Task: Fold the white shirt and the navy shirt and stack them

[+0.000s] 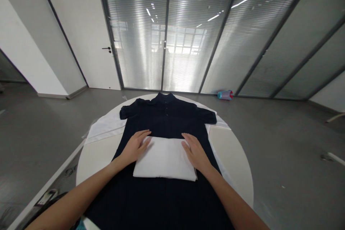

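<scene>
From the head camera, the left hand (136, 146) lies flat and open, palm down, fingers together, on the far left corner of a folded white cloth (165, 158). The right hand (194, 151) is likewise open and flat, pressing the far right edge of the same cloth. Neither hand grips anything; both simply rest on the fabric, with the forearms running in from the near edge of the picture.

The folded white cloth is a neat rectangle lying in the middle of a dark navy polo shirt (167, 122), over its chest and belly. The shirt is spread face up, collar at the far end, a buttoned placket below the collar, short sleeves stretched out to left and right, and its hem hanging toward the near edge. No brand, label or writing can be read on the shirt or on the cloth.

Under the shirt a white sheet (105, 129) shows at both sleeves, and under that is a round white table (234, 154).

Around it is a grey floor. On the far side stands a glass partition with closed blinds (188, 36), which reflects ceiling lights, and to the left of it a white door with a dark handle (107, 48). A teal and pink bottle (225, 95) lies on its side on the floor at the foot of the glass, right of the table; any print on it is too small to read. Nothing stands between the hands and the cloth.
</scene>
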Demonstrator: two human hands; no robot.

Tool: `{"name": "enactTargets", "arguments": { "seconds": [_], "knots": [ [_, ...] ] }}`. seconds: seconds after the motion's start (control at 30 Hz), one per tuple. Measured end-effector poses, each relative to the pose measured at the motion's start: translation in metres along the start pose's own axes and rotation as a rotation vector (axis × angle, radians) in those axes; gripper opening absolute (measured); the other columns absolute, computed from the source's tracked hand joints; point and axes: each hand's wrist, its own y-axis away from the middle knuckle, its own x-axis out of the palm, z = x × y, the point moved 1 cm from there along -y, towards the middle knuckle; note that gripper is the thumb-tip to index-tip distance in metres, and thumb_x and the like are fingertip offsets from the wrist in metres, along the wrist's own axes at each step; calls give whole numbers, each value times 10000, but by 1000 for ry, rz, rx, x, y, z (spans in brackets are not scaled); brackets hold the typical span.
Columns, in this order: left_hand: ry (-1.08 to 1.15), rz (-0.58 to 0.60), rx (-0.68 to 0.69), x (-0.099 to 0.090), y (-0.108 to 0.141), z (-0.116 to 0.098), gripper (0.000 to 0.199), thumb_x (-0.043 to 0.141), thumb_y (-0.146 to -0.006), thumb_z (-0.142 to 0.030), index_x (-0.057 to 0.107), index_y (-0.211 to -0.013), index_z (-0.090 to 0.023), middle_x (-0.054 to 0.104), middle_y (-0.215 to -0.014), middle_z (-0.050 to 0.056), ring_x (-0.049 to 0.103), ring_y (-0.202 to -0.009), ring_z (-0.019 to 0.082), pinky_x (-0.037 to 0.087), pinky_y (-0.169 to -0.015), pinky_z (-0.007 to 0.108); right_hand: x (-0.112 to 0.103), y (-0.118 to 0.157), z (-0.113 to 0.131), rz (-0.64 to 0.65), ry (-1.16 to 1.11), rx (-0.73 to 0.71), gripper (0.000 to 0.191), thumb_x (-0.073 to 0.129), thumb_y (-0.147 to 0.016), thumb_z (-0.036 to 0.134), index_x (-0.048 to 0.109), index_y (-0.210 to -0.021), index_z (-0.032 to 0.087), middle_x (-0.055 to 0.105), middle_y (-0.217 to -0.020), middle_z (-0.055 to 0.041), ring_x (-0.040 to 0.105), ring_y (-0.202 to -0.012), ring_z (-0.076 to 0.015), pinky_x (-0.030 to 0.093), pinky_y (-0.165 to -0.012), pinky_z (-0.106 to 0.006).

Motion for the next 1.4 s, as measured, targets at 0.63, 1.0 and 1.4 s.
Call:
{"name": "enactTargets", "arguments": {
  "seconds": [0.63,1.0,1.4],
  "knots": [
    [475,89,-414,-4,-16,40,467,669,-746,-574,712,-910,-139,644,-592,7,593,-512,161,429,-522,262,-4,-3,-2,52,-65,23,407,393,-1016,398,671,-1239,200,622,-1208,-111,580,-1140,-258,452,-1055,-440],
    [612,80,-448,-1,-17,42,470,738,-676,-558,725,-877,-134,663,-591,25,592,-499,161,420,-521,268,-3,-3,-3,59,-135,24,371,444,-997,394,676,-1224,215,618,-1183,-111,580,-1128,-273,443,-1058,-472],
    [753,-10,-491,-2,-19,40,374,846,-587,-461,738,-779,-158,705,-656,41,590,-549,158,462,-563,289,-4,-4,-4,73,-185,43,351,474,-978,397,681,-1214,242,618,-1186,-102,573,-1135,-278,432,-1059,-480]
  ]
}}
